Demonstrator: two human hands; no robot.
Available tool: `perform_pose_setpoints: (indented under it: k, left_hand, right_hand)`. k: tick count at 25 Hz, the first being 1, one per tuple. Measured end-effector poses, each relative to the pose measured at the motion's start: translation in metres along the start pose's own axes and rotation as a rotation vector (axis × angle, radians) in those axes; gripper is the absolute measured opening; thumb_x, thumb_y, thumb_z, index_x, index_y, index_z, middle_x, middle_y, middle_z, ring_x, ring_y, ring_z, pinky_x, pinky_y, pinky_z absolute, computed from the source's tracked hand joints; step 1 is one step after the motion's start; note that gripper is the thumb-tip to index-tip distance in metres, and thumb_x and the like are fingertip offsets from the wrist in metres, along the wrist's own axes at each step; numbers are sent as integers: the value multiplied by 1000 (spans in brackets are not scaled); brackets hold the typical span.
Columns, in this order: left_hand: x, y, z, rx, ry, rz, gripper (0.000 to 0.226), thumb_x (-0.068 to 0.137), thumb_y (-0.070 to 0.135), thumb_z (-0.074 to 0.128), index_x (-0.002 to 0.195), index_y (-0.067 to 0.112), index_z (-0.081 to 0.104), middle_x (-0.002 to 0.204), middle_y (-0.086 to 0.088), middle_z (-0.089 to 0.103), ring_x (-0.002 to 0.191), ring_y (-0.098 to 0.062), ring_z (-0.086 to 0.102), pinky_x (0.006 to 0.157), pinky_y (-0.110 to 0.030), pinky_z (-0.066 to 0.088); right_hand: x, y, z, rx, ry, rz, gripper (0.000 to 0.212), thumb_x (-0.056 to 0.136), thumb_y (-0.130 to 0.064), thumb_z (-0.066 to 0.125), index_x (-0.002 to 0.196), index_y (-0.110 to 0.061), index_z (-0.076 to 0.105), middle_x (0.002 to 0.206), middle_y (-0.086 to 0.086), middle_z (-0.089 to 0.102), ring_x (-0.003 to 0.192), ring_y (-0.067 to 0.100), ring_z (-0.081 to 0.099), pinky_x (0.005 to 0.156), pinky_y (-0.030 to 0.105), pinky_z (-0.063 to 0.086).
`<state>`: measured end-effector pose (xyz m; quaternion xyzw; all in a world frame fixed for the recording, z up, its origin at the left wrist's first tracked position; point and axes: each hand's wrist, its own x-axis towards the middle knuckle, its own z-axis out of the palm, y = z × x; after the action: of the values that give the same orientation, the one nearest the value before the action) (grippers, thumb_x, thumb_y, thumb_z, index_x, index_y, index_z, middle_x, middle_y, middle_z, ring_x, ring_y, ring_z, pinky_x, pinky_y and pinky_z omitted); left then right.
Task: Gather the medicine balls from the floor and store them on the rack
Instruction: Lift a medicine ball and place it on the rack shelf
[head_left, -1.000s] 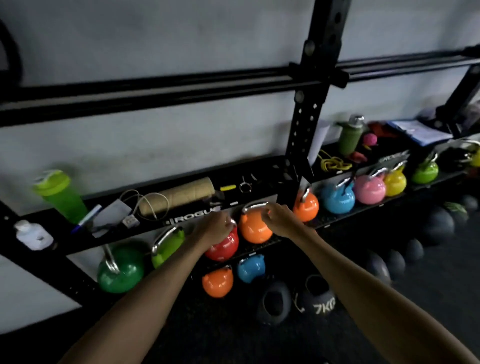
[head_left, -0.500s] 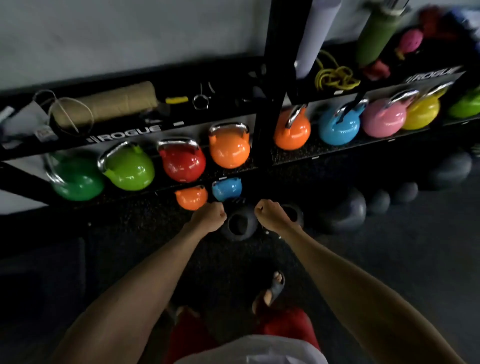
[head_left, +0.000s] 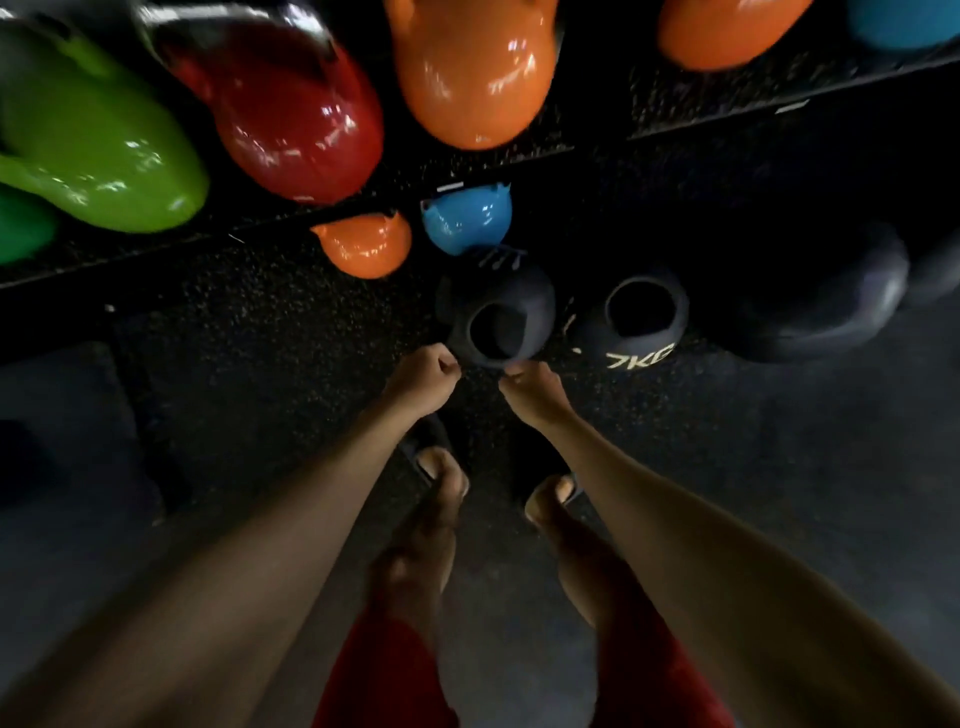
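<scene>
Head view: left hand, right hand both curled, empty, just beside near rim of dark handled medicine ball on speckled black floor; neighbouring dark ball marked "7KG".

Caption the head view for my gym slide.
Left hand and right hand, curled, at a dark ball on the floor, kettlebells on the rack above.

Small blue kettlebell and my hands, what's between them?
In the head view, a dark medicine ball lies on the floor between the small blue kettlebell, the left hand and the right hand.
</scene>
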<state>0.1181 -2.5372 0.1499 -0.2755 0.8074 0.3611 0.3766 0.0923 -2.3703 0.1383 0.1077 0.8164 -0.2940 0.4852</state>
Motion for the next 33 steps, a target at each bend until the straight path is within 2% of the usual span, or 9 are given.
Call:
perform_pose_setpoints:
  k: [3,5,7,10,15,18,23,28,33]
  left_hand:
    - [70,-47,25,-107,2,-57,14,100,21,52,105,15,63,95,-9,67,78,-21,64,63,-31,53]
    - [107,-74,35,-216,8,-127,21,102,19,48,115,15,63,91,-8,64,69,-17,59,51,-25,48]
    - [145,-100,42,-314,7,-165,28,102,19,45,126,19,61,100,-8,65,82,-21,64,58,-26,50]
    - [195,-125,52,-446,-41,-181,36,105,24,41,139,27,51,128,-7,59,113,-24,60,82,-36,51]
    - [249,-142,61,-764,-12,-250,52,106,42,34,154,23,29,156,-9,35,138,-26,41,111,-49,38]
    - [265,-151,63,-847,38,-280,62,102,55,32,156,25,24,160,-7,29,143,-24,35,113,-51,32]
    - [263,-158,81,-877,3,-301,74,94,71,32,155,29,28,159,-3,32,145,-24,33,117,-53,27]
    - [242,-172,111,-772,31,-438,100,65,89,44,144,28,47,146,-4,51,129,-27,52,112,-50,39]
    - [212,-198,140,-515,78,-464,71,91,71,39,149,31,38,156,-5,36,141,-33,36,117,-46,28]
  right_hand:
    - [85,2,46,160,36,11,9,92,-13,55,97,-12,62,92,7,62,86,28,60,66,29,39]
    - [138,1,75,247,82,20,31,94,-18,58,123,-6,60,113,12,65,102,27,63,76,32,46]
    - [186,-2,100,293,153,50,54,94,-27,62,139,0,49,131,15,59,119,30,57,89,33,46]
    - [244,-3,132,393,198,81,53,82,-30,70,125,-2,56,113,11,66,104,27,63,73,29,51]
    - [277,-2,159,502,347,119,51,81,-39,73,116,-4,58,109,12,70,96,28,67,80,39,57]
    - [273,13,143,467,459,134,51,73,-41,71,108,-6,62,102,10,72,93,26,70,83,42,59]
    - [257,33,91,288,440,111,21,75,-33,70,77,-12,72,53,-4,67,54,3,66,69,28,60]
    - [222,67,133,417,218,217,19,67,-26,74,59,-10,68,52,2,67,56,18,67,61,37,59]
    - [202,112,158,616,40,306,9,73,-5,72,65,-3,67,54,6,64,48,16,61,50,28,51]
